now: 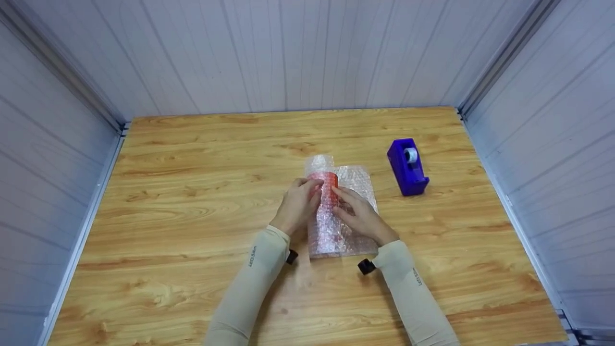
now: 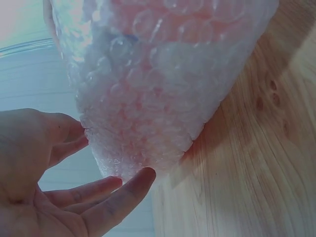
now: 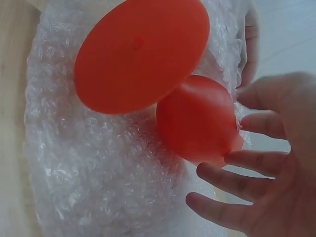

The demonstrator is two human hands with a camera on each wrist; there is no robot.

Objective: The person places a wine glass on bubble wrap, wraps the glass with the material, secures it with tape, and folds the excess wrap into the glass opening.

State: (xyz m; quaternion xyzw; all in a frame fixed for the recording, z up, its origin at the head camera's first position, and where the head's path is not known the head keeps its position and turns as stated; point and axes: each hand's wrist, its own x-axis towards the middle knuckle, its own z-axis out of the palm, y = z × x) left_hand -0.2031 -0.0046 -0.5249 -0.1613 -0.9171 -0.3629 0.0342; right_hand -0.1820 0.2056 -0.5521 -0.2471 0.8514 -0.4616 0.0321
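We see the left hand (image 1: 298, 204) and right hand (image 1: 359, 214) facing each other across a partly rolled sheet of bubble wrap (image 1: 324, 228), fingers spaced apart and only lightly bent. The left fingertips touch the wrap from one side; the right fingertips meet the other side, at the red object (image 3: 200, 118). We see neither hand clenched round anything.

The red object lies between the hands, within the roll. Wrap covers its upper face, so that layer stands between us and it. In the right wrist view, its flat disc (image 3: 140, 57) shows bare, over the wrap and against the rounded part; we cannot tell whether the two are one piece. A flat flap of wrap spreads under the right hand and past it to the right.

Farther out and to the right of the grip, well apart from it, a blue-purple tape dispenser (image 1: 408, 168) stands with a roll of tape (image 1: 410, 155) in it.

Beneath everything we have a wood-grained tabletop (image 1: 192, 168). Pale grooved walls (image 1: 298, 53) rise beyond the hands and to both sides.

We count two hands, two pale sleeves (image 1: 250, 283), one wrap sheet, one dispenser, one tape roll and three walls.
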